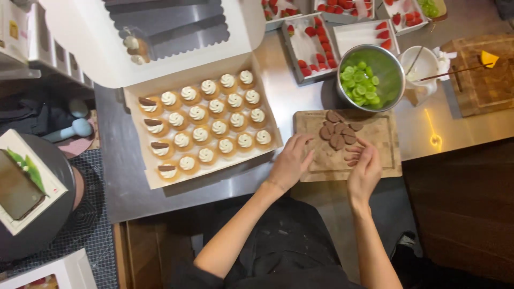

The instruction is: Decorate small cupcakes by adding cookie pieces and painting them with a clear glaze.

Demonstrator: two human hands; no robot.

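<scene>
Chocolate discs [338,130]: piled loosely on small wooden cutting board [375,155], at its upper middle, on steel counter [128,182].

Left hand [292,160]: resting on left part of board, fingers loosely curled and pointing toward pile; not clear whether fingertips touch a disc or hold one (view from above hides undersides).

Right hand [364,168]: at lower right of pile, fingers bent and partly closed near edge discs; contents of grip cannot be confirmed.

White cake box [136,93]: open, just left of board, filled with rows of cream-topped tartlets [211,123]. Four tartlets in left column already carrying a brown chocolate piece; remainder bare.

Metal bowl [393,69] of cut green grapes: directly behind board. Trays of strawberries [313,51] beyond.

Likely faults, judged from layout:
- Breakage of thin discs, caused by pinching too hard or prying from overlapped pile.
- Smearing or melting, caused by prolonged contact with warm fingers.
- Flattened cream swirls, caused by a wrist dragging across box during reach to far rows.
- Discs sliding off board edge, caused by sweeping pile.
</scene>
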